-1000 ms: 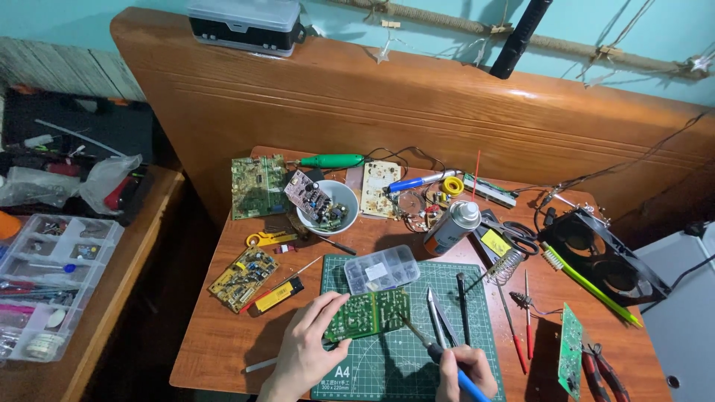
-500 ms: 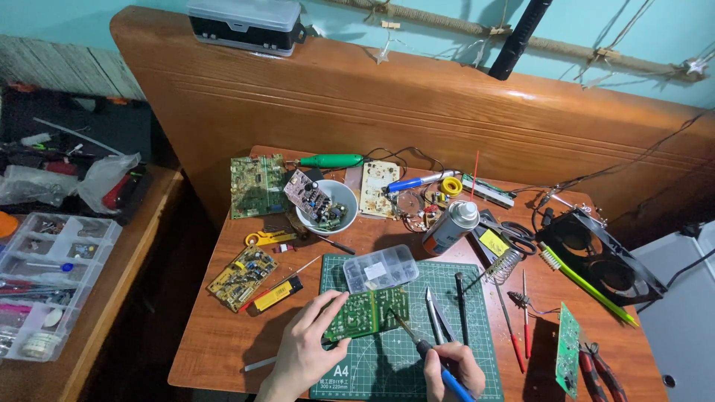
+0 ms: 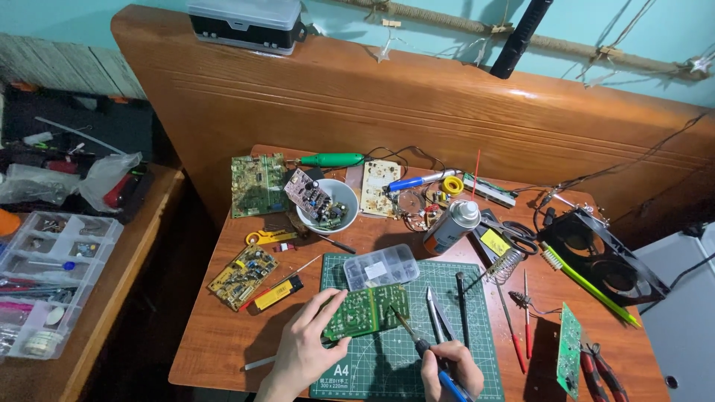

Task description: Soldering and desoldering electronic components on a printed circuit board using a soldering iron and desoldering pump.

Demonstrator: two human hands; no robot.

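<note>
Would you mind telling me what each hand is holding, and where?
The left hand grips the green circuit board by its left edge; the right hand holds the soldering iron by its handle.

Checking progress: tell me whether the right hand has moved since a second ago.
Yes. The right hand with the blue-handled soldering iron shifted left, tip now at the green circuit board, away from the tweezers.

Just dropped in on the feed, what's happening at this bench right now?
A person is working on a green circuit board lying on a green cutting mat. The left hand steadies the board's left edge, while the right hand holds a blue-handled soldering iron with its tip on the board. Tweezers, a clear parts box and other boards lie around.
</note>
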